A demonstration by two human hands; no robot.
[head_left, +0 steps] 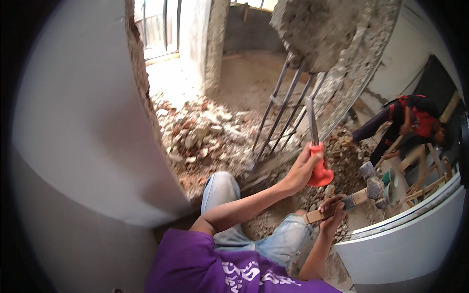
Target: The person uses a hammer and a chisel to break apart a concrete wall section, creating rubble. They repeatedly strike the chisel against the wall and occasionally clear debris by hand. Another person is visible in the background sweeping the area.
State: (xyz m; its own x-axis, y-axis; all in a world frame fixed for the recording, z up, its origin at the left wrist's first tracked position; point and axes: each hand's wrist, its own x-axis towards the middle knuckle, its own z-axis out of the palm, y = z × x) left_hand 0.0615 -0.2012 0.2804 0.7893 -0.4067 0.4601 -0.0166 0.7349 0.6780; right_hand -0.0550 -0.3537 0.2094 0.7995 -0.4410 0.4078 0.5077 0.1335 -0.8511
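My left hand point(298, 175) is closed around the orange guarded grip of a chisel point(313, 124). Its metal blade points up, toward the underside of a broken concrete column point(320, 36). Whether the tip touches anything I cannot tell. Below the concrete, several bare steel bars point(287, 110) run down to the rubble, just left of the blade. Lower and to the right, my right hand point(333, 213) grips the wooden handle of a hammer point(373, 188). The hammer is tilted, with its heavy, dusty metal head up and to the right, apart from the chisel.
Broken masonry point(198, 132) lies heaped ahead and around my knees. A pale wall point(93, 132) rises close at my left. At lower right stands a low white wall point(405, 254). Beyond it, a person point(415, 115) in dark and red clothing bends over wooden pieces point(425, 188).
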